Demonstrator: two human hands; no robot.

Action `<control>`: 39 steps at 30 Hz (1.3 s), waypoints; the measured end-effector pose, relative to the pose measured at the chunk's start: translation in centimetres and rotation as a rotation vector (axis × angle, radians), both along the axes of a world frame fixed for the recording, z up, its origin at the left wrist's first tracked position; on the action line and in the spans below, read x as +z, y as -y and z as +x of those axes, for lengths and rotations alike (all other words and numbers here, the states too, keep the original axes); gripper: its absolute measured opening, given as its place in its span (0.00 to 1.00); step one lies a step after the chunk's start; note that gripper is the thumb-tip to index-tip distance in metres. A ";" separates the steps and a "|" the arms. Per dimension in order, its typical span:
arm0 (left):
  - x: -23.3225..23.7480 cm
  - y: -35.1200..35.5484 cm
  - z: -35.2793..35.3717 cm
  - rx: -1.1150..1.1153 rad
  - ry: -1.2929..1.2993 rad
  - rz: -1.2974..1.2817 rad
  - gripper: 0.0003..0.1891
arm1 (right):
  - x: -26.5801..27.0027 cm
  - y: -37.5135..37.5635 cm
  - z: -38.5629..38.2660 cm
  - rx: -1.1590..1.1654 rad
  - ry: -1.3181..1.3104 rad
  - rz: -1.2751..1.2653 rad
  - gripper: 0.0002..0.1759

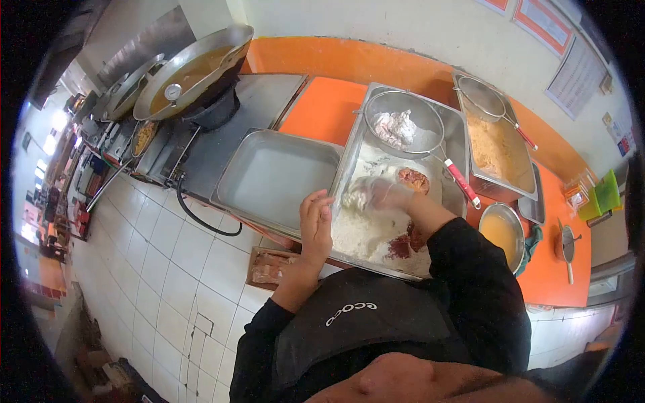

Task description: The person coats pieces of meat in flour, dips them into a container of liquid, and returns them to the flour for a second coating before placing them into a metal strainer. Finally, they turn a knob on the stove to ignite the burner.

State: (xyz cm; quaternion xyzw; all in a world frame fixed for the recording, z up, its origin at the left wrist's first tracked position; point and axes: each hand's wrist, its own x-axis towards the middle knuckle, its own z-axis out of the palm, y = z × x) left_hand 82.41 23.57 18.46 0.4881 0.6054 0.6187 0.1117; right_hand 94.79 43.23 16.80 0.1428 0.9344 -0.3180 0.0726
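Observation:
A deep steel tray [340, 176] of white flour [359, 228] stands in front of me. My right hand [393, 196], in a clear plastic glove, reaches into it with fingers closed around a flour-coated piece of meat [355, 197], slightly blurred. Uncoated reddish meat pieces [413, 180] lie in the flour beyond and nearer than this hand. My left hand [316, 225] is bare and holds nothing; its fingers point up beside the tray's left rim. Across the far end of the tray rests a strainer [435, 131] with white-floured pieces [395, 129] in it.
An empty-looking shallow steel pan [279, 174] sits to the left. Beyond it is a large wok of oil [188, 77]. To the right are a steel container of tan crumbs [494, 144] with a second strainer [480, 97], and a bowl of yellowish liquid [502, 232].

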 end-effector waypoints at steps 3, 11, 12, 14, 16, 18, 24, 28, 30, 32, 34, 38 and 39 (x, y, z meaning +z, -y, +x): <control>-0.3 -0.2 -0.1 -0.008 -0.046 0.016 0.15 | -6.5 -4.5 0.8 -0.030 0.008 0.431 0.23; 0.5 -0.1 0.1 -0.007 -0.039 -0.009 0.14 | -5.6 -1.0 -0.7 0.145 0.266 0.540 0.15; 0.5 -0.1 0.1 -0.007 -0.040 -0.009 0.14 | -5.8 -1.3 -0.8 0.145 0.265 0.540 0.15; 0.5 -0.1 0.1 -0.005 -0.044 -0.016 0.14 | -6.2 -2.1 -0.8 0.307 0.025 0.616 0.15; 0.7 0.0 0.1 -0.008 -0.043 -0.015 0.14 | -5.0 -1.2 -0.9 0.077 0.009 0.445 0.15; 0.7 0.0 0.1 -0.005 -0.043 -0.012 0.14 | -3.2 -0.8 -1.0 -0.146 -0.010 0.273 0.14; 0.4 0.0 0.0 0.004 -0.059 0.021 0.14 | 0.4 -0.7 0.2 0.162 -0.098 0.293 0.16; -0.2 -0.1 -0.1 -0.011 -0.038 0.004 0.14 | 1.0 -1.3 0.7 0.163 0.258 0.482 0.20; -0.1 -0.2 -0.1 -0.013 -0.043 0.002 0.14 | 1.4 -0.7 0.7 0.318 0.382 0.786 0.21; 0.0 -0.2 -0.1 -0.011 -0.068 0.009 0.15 | 5.3 3.1 0.4 0.093 0.484 0.428 0.21; -0.2 -0.3 -0.2 -0.018 -0.059 0.006 0.15 | 3.6 3.5 0.2 0.094 0.441 0.335 0.19; 0.3 -0.1 0.0 -0.017 -0.062 -0.003 0.15 | -4.5 1.4 -1.2 0.411 0.152 0.433 0.12; 0.3 -0.2 -0.1 -0.017 -0.061 -0.001 0.15 | -2.3 1.8 -1.2 0.411 0.153 0.435 0.12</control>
